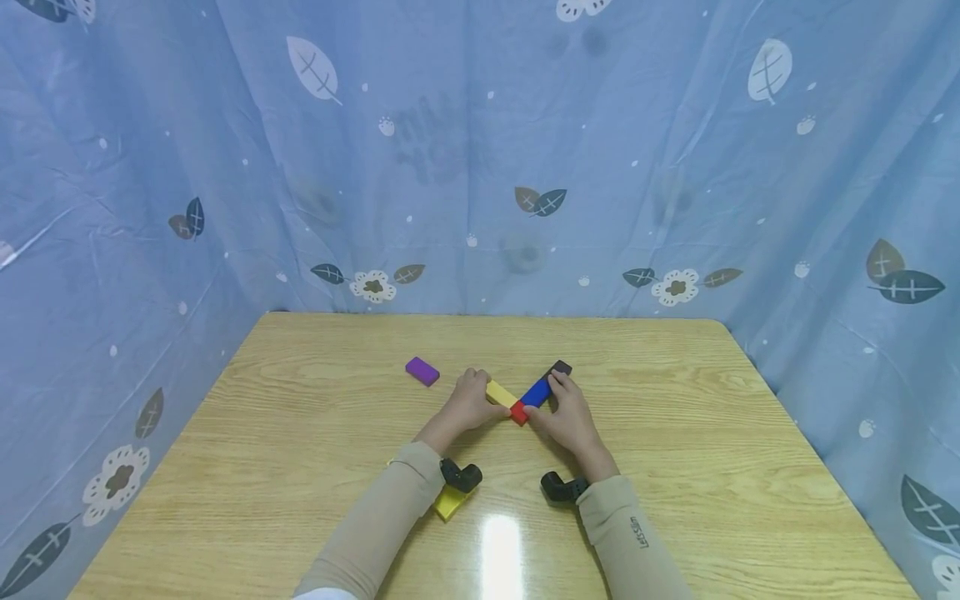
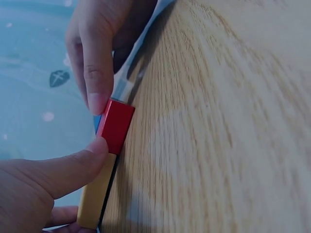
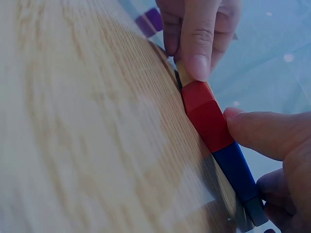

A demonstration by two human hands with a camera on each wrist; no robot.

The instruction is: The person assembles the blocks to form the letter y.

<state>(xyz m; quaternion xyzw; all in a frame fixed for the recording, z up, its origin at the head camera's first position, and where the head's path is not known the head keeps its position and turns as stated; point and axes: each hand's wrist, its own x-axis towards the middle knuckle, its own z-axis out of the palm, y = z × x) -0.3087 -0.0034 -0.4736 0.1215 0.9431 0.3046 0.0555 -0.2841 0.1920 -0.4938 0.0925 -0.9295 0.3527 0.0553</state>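
Observation:
On the table, a pale yellow block (image 1: 501, 394), a red block (image 1: 519, 413) and a blue block (image 1: 537, 392) meet in a V, the red one at the near corner. A black block (image 1: 561, 367) continues the blue arm at its far end. My left hand (image 1: 470, 402) grips the yellow block lengthwise, its thumb by the red joint. With thumb near the red block and fingers towards the black end, my right hand (image 1: 567, 417) holds the blue arm. In the right wrist view, the red block (image 3: 206, 116) sits directly against the blue block (image 3: 235, 167).
A purple block (image 1: 422, 372) lies left of my left hand. Another yellow block (image 1: 450, 503) is partly hidden under the left forearm. Black wrist cameras (image 1: 461, 475) sit on both wrists. A blue patterned curtain (image 1: 465, 167) surrounds the back and sides of the wooden table (image 1: 712, 467).

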